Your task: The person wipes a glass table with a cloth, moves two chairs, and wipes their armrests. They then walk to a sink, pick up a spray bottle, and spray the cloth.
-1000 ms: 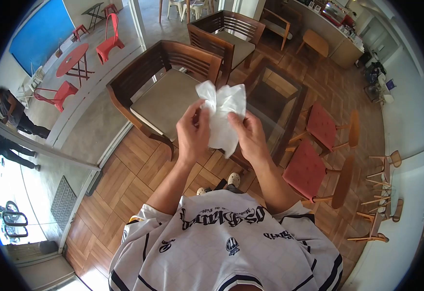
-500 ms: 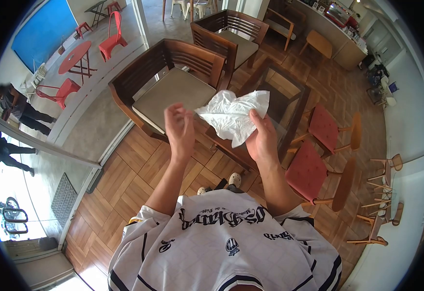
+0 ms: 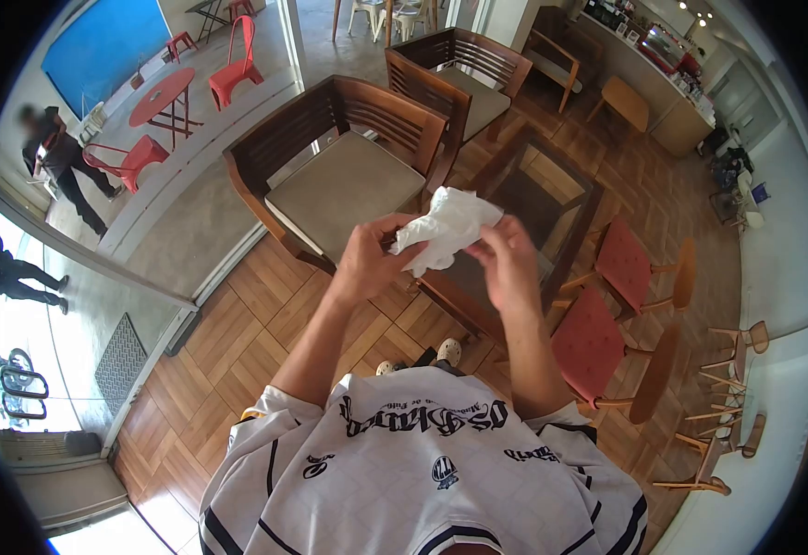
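Note:
A crumpled white tissue (image 3: 455,227) is held up in front of my chest, bunched between both hands. My left hand (image 3: 367,261) is closed on its left side, with fingers curled and partly hidden behind it. At the right edge, the thumb and fingers of my right hand (image 3: 511,266) pinch the tissue; this hand is slightly blurred. Below and beyond the tissue stands a dark wooden table (image 3: 581,222) with a glass top. Behind my left hand is a wooden armchair (image 3: 344,190) with a beige cushion.
A second armchair (image 3: 478,92) stands farther back. Chairs with red cushions (image 3: 589,342) line the table's right side. Beyond a glass partition are a red round table (image 3: 162,95), red chairs and a person (image 3: 67,162). Another person (image 3: 16,268) appears farther left. A counter (image 3: 649,83) stands at the back right.
My left hand has moved right and taken hold of the tissue. The tissue has gone from spread out to more bunched up. The view has shifted slightly.

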### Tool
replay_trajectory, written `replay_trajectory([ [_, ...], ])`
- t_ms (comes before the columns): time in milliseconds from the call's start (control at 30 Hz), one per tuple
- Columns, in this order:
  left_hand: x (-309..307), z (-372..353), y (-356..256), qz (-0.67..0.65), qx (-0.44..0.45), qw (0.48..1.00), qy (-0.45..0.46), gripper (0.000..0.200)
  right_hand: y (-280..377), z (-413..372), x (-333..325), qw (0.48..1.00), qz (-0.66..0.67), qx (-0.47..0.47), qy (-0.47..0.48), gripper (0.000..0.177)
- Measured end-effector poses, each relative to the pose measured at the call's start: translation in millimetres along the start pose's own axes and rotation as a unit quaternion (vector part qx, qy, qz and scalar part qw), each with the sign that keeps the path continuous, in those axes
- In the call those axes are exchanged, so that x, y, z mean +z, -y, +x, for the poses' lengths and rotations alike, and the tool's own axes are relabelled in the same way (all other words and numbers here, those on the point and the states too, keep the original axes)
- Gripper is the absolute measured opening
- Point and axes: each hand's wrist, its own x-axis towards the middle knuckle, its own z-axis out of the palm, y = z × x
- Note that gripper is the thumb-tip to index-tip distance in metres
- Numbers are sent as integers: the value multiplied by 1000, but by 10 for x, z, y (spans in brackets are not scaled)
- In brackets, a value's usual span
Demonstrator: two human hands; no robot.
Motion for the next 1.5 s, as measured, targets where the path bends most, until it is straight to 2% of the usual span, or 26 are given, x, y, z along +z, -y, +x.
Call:
replay_trajectory([
  [33, -72, -11, -26, 13, -12, 1000, 14, 33, 73, 23, -37, 993, -81, -76, -28, 37],
  [100, -185, -42, -163, 13, -25, 996, 82, 31, 289, 45, -18, 942, -238, -223, -84, 45],
  [200, -221, -14, -151, -61, -42, 977, 201, 29, 594, -1, 132, 901, -331, -232, 157, 58],
  [233, -202, -15, -155, -75, -36, 976, 200, 29, 598, -22, 197, 903, -310, -191, 227, 62],
  [300, -161, -12, -186, -105, -20, 975, 195, 29, 574, -28, 179, 888, -282, 26, 362, 51],
  [400, -82, -54, -173, -184, 24, 969, 162, 20, 425, -59, 102, 918, -217, 81, 322, 23],
  [500, -23, 81, 296, -299, -94, 944, 101, 21, 235, -160, -105, 952, 27, 117, 283, 24],
  [533, 67, 91, 186, -247, -147, 958, -3, 29, 250, -184, -142, 972, 47, 95, 212, 19],
  [567, 68, 128, 314, -257, -159, 951, -63, 28, 243, -166, -244, 990, 33, 57, 129, 20],
  [633, -15, 108, 579, -269, -183, 938, -123, 26, 184, -67, -663, 999, -31, -1, -27, 23],
  [667, -73, 49, 756, -258, -207, 934, -136, 27, 115, -22, -882, 985, -119, -77, -102, 23],
  [733, -156, -123, 1160, -235, -256, 924, -158, 27, -56, 19, -1465, 930, -296, -97, -196, 22],
  [767, -148, -235, 1369, -224, -283, 916, -175, 27, -214, 42, -1718, 884, -388, -90, -244, 20],
  [867, -20, -627, 2042, -192, -390, 873, -220, 29, -896, 130, -2291, 743, -579, -149, -301, 16],
  [900, 43, -795, 2221, -181, -417, 868, -199, 28, -1122, 167, -2401, 760, -561, -124, -303, 15],
  [967, 167, -1077, 2571, -158, -468, 855, -157, 25, -1881, 232, -2878, 717, -630, -58, -293, 14],
  [1033, 416, -1270, 2752, -131, -523, 832, -132, 24, -2506, 397, -3004, 689, -650, -16, -319, 16],
  [1100, 667, -1356, 2784, -111, -564, 809, -122, 24, -3222, 559, -3149, 694, -661, -44, -282, 20],
  [1167, 800, -1362, 2904, -104, -575, 804, -109, 26, -3721, 708, -3141, 692, -704, 1, -158, 26],
  [1200, 837, -1366, 2927, -113, -581, 797, -122, 26, -3877, 706, -3105, 709, -693, -2, -128, 28],
  [1267, 905, -1311, 3004, -133, -582, 787, -154, 27, -3911, 806, -2919, 740, -668, -19, -71, 33],
  [1367, 1004, -1385, 3211, -143, -608, 760, -182, 29, -4009, 865, -2976, 736, -676, 6, -40, 35],
  [1400, 1035, -1413, 3299, -153, -615, 749, -191, 29, -4060, 916, -3024, 731, -680, -23, -42, 22],
  [1500, 1113, -1528, 3466, -178, -632, 722, -218, 30, -4229, 1111, -3329, 747, -662, -26, 58, 26],
])
